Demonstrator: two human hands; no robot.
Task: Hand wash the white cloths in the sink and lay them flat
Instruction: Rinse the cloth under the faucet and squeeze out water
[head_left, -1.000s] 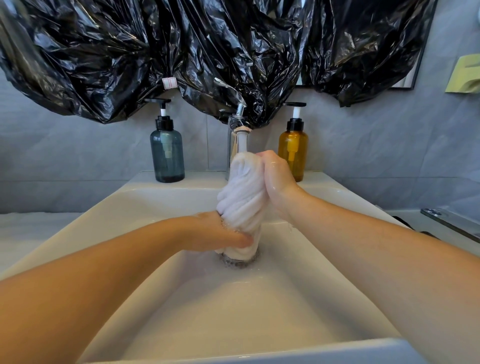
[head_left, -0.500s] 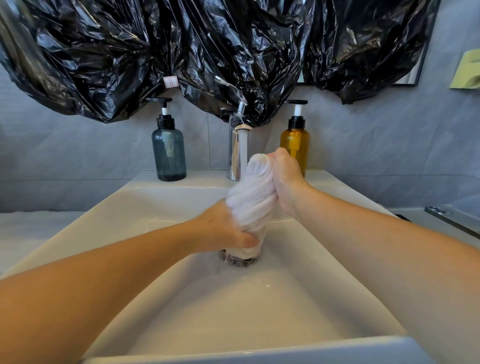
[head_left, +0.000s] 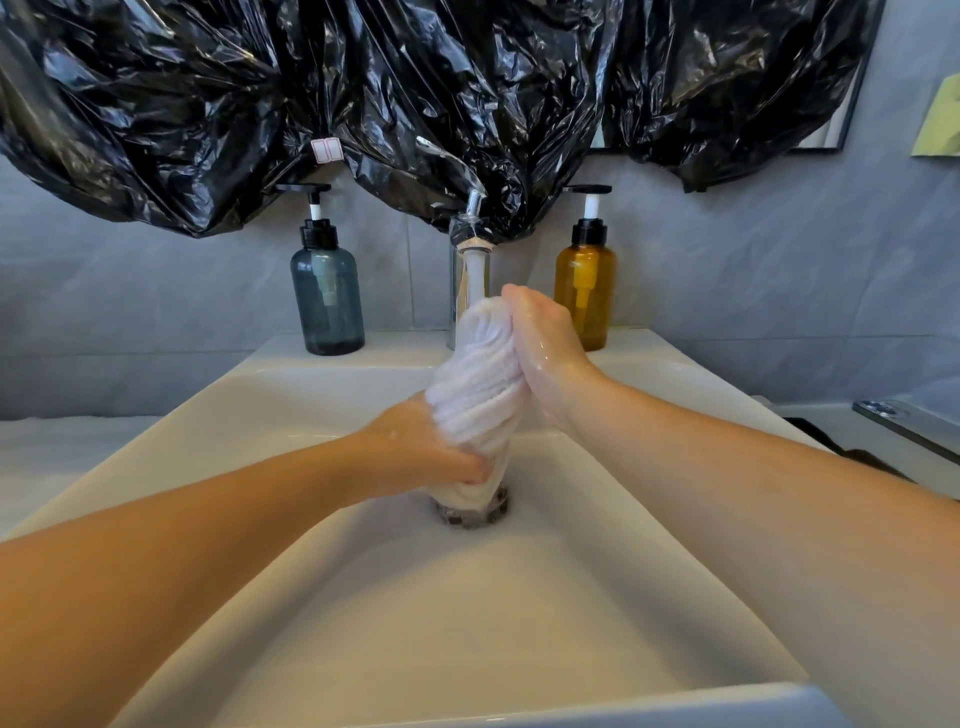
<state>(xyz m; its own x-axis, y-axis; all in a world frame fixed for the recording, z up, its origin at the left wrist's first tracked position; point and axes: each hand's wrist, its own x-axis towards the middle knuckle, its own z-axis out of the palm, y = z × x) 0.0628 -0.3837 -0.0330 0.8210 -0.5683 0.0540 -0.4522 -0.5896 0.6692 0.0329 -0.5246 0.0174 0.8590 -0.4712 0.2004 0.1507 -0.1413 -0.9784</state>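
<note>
white cloth (head_left: 480, 384) — twisted rope, upright | over sink (head_left: 519, 623) drain — wet

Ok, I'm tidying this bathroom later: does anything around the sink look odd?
Yes: black plastic bags hang across the wall above the sink, covering a framed mirror and sagging onto the faucet. The grey pump bottle and amber pump bottle stand upright.

Black plastic sheeting (head_left: 363, 104) is draped across the upper frame; a grey-blue pump bottle (head_left: 327, 296) is seen centre-left, an amber pump bottle (head_left: 585, 291) centre-right.
</note>
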